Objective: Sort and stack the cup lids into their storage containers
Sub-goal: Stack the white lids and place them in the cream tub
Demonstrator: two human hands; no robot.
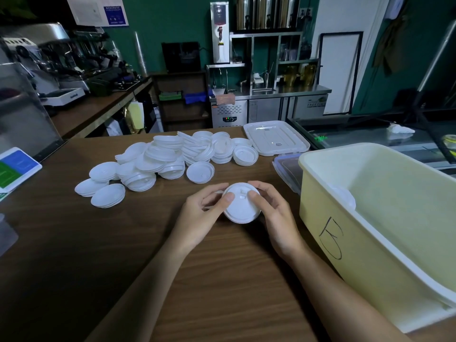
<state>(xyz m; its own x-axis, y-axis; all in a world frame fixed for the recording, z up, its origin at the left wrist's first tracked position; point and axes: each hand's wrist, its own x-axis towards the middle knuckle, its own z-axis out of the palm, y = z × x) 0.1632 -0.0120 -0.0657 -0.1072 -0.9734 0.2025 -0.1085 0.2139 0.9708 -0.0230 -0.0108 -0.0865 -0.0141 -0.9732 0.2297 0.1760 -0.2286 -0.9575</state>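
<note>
On the wooden tabletop (pixel 74 243), left to middle: loose heap of white lids (pixel 170 159). Front centre: short lid stack (pixel 240 208); left hand (pixel 197 218) and right hand (pixel 276 218), each grip curled round its rim, thumbs on top. Right: yellow bin (pixel 370 243) marked B, holding more lids.

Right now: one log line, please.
left hand + right hand: gripping held lids | loose lids: piled on table | yellow bin: open, right of hands

espresso machine (pixel 49 54) at left, water boiler (pixel 220 33) behind, card (pixel 15 169) on counter (pixel 222 292).
</note>
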